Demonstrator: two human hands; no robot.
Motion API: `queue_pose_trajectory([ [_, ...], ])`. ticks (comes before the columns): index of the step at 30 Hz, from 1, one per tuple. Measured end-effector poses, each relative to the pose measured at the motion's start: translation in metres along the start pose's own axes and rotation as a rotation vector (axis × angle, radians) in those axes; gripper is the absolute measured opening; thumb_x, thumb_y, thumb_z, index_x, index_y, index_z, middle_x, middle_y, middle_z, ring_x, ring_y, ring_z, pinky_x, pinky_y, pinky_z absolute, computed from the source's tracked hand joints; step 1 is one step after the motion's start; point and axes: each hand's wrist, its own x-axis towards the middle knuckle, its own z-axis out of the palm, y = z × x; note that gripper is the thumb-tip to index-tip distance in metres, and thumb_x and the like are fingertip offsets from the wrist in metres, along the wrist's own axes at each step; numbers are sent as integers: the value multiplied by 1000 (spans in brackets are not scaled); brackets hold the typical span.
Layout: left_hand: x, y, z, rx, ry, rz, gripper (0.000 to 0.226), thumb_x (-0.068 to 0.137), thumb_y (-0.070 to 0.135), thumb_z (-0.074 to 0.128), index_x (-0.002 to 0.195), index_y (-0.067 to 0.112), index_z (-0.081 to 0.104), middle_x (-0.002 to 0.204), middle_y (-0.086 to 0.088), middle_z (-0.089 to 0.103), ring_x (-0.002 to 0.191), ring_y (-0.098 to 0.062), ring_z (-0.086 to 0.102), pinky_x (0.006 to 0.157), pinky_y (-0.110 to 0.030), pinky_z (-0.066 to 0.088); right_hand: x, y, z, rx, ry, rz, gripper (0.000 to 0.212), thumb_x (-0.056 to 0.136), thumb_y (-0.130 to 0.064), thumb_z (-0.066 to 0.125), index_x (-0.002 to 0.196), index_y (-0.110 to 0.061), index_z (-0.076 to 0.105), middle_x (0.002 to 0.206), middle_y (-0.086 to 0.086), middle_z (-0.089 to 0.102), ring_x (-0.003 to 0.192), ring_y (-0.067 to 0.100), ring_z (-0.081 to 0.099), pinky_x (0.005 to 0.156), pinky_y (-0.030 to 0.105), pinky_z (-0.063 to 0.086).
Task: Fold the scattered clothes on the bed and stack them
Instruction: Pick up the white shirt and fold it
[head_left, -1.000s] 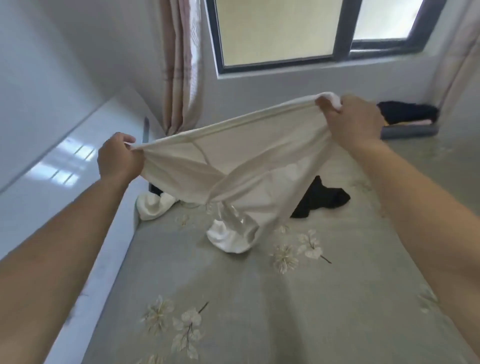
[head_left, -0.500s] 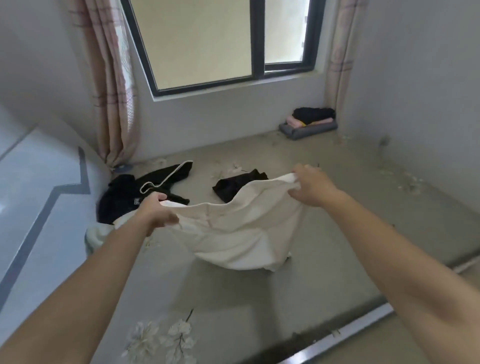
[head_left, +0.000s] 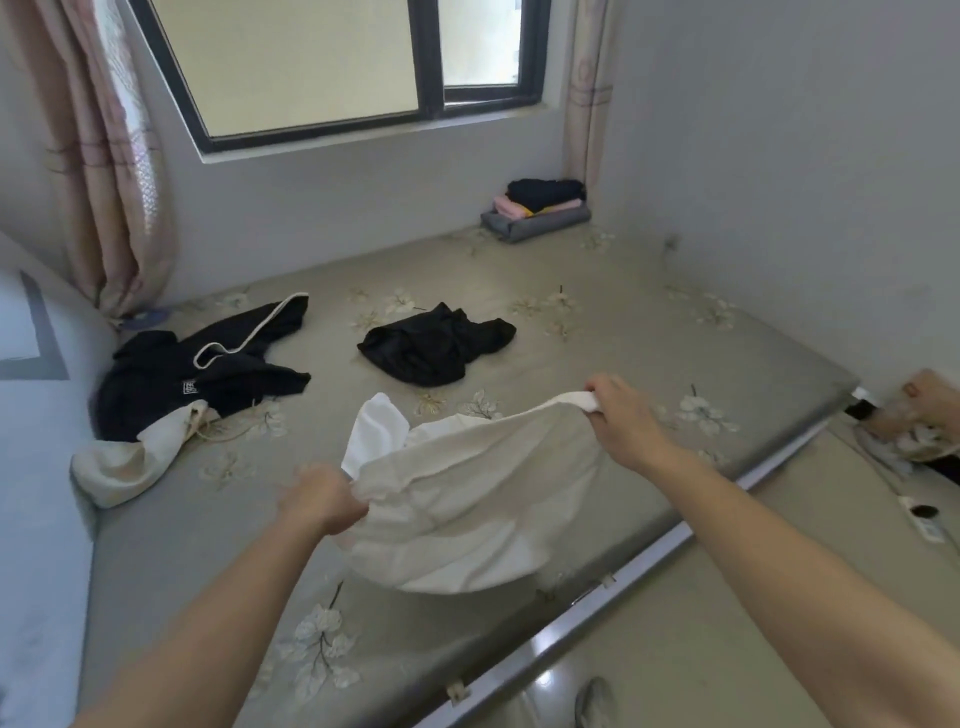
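I hold a white garment (head_left: 467, 499) spread just above the near part of the bed (head_left: 597, 322). My left hand (head_left: 322, 501) grips its left edge and my right hand (head_left: 621, 423) grips its right edge, higher and farther back. A small black garment (head_left: 434, 345) lies crumpled mid-bed. A black top with white trim (head_left: 208, 364) lies at the left, with a cream garment (head_left: 130, 460) partly under it. A folded stack (head_left: 537, 208) of black, pink and grey pieces sits in the far right corner.
The bed has a grey-green floral sheet and a metal rail (head_left: 613, 587) along its right edge. Walls, a window (head_left: 332, 62) and curtains (head_left: 98, 156) close the far side. Another person's hand (head_left: 930, 400) with some cloth shows at the right edge.
The white garment has come down from chest height to just above the sheet, both hands lowering with it. The view has swung right and down, showing more of the bed.
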Motion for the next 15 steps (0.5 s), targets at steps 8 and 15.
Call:
queue_pose_trajectory([
  [8,-45,126,11,-264,-40,205,140,44,95,64,156,30,10,156,5,31,143,-25,30,113,-51,32,3,-37,-46,302,29,-308,24,94,-3,48,114,-14,55,105,-1,50,92,16,47,74,27,36],
  [15,-57,202,-25,-351,508,16,9,92,14,44,95,16,52,82,-5,55,74,-28,49,65,-36,38,37,47,-78,279,2,-243,45,80,-14,78,118,-22,54,108,-5,40,84,12,46,71,22,36],
])
